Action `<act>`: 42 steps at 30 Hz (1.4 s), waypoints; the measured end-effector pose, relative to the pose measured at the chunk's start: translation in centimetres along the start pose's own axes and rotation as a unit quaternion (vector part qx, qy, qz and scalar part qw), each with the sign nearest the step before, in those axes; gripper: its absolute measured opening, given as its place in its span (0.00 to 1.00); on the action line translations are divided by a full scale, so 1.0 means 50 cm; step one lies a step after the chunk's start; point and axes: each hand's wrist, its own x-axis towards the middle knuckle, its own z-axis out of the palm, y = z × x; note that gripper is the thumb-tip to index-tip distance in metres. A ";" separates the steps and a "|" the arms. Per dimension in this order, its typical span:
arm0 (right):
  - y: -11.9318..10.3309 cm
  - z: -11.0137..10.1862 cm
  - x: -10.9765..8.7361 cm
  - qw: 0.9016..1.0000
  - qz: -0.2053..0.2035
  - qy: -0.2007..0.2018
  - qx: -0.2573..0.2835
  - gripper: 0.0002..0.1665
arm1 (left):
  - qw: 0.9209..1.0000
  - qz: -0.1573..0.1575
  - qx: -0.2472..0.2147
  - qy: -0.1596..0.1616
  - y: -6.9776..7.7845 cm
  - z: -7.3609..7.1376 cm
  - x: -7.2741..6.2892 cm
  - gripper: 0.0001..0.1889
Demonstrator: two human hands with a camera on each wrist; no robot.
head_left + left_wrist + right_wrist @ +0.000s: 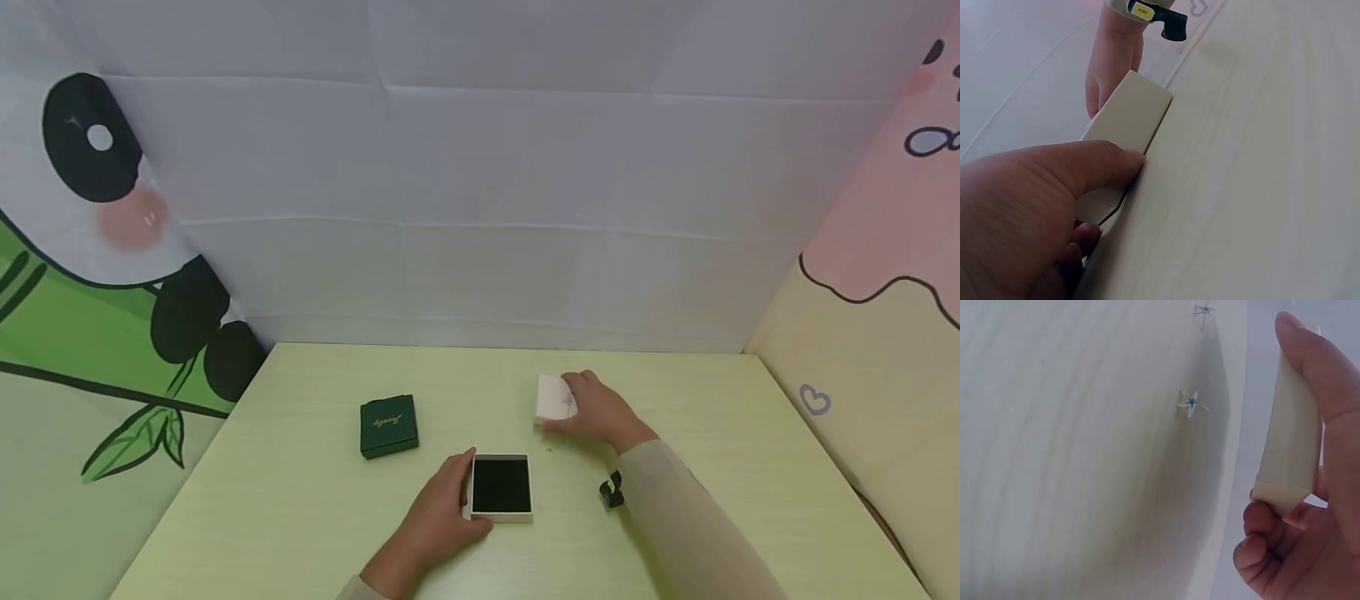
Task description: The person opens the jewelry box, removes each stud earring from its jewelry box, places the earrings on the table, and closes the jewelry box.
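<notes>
My left hand (442, 512) grips the left side of a small white jewelry box base (502, 517), thumb at the near corner and fingers along the far side. Black padding (501, 483) lines its inside. In the left wrist view, the thumb presses the box's pale side wall (1129, 115) close to the table. Farther back, my right hand (600, 412) holds the white box lid (552, 398) between thumb and fingers. Below that lid, the right wrist view shows two small silver star-shaped earrings, one nearer (1191, 403) and one farther (1205, 310), with blue centres.
A dark green box (388, 425) with gold lettering sits on the pale wooden table (300, 500), left of the white base. A black wrist camera mount (611, 492) shows beside the right sleeve. White cloth (510, 283) hangs behind the table, with cartoon-printed panels on both sides.
</notes>
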 end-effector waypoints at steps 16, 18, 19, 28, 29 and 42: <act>-0.041 -0.007 -0.059 0.998 -0.012 0.029 0.053 0.62 | 1.000 0.007 0.006 0.006 0.000 0.002 0.000 0.53; -0.052 -0.006 -0.068 0.998 -0.014 0.033 0.061 0.62 | 1.000 0.006 0.007 0.007 -0.002 0.004 0.000 0.53; -0.058 -0.005 -0.073 0.997 -0.015 0.036 0.065 0.62 | 1.000 0.006 0.007 0.007 -0.002 0.003 0.001 0.53; -0.100 0.017 -0.114 0.991 -0.010 0.055 0.125 0.62 | 1.000 -0.001 -0.006 0.004 -0.002 0.003 0.001 0.53; -0.103 0.020 -0.118 0.990 -0.009 0.056 0.132 0.62 | 1.000 0.000 -0.005 0.004 -0.003 0.003 0.002 0.53; -0.136 0.051 -0.153 0.983 -0.032 0.060 0.173 0.61 | 1.000 0.003 -0.009 0.007 -0.005 0.003 0.001 0.53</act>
